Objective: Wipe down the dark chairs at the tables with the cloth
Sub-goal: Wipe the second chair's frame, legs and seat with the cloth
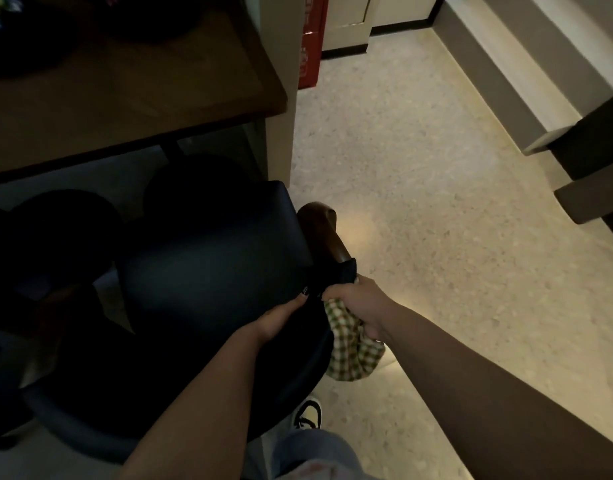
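A dark padded chair (208, 271) stands tucked at a brown wooden table (131, 91), its curved back nearest me. Its brown wooden armrest (324, 230) shows on the right side. My right hand (358, 299) grips a green and white checked cloth (350, 351) bunched against the rear of that armrest, and the cloth hangs down beside the chair back. My left hand (280, 318) rests on the top of the chair back, fingers curled over its inner edge just left of the cloth.
Two more dark round seats (66, 223) sit under the table. A pale pillar (280, 98) stands at the table's right end, with a red box (312, 43) behind it. Speckled floor (436, 202) stretches right toward steps (526, 74). My shoe (308, 412) is below the chair.
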{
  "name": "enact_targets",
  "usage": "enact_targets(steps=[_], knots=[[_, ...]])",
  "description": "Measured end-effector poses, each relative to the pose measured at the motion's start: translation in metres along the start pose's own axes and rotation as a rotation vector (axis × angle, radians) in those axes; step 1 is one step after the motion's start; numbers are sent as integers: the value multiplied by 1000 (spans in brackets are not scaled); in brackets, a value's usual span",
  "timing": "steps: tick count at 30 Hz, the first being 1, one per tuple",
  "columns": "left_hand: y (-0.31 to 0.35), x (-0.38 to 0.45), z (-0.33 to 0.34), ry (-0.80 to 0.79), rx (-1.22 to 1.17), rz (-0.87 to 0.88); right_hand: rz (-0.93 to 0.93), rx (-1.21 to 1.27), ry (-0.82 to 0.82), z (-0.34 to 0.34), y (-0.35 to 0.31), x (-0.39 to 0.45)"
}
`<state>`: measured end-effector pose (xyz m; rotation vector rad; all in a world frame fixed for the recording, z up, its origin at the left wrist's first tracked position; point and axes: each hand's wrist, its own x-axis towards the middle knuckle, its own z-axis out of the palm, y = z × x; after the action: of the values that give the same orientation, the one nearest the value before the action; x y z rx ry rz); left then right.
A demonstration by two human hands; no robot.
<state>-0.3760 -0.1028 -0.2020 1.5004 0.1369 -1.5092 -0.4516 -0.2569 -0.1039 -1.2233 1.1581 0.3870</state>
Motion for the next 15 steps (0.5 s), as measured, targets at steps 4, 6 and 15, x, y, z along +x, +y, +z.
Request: enact_targets(steps=[4, 6, 15], knots=[[26, 4, -14, -66, 6, 10, -26, -16, 8, 7, -27, 9], [39, 8, -20, -77, 7, 26, -28, -24, 9, 10, -41, 15], [61, 27, -56, -50, 37, 75, -23, -25, 9, 29, -73, 45]])
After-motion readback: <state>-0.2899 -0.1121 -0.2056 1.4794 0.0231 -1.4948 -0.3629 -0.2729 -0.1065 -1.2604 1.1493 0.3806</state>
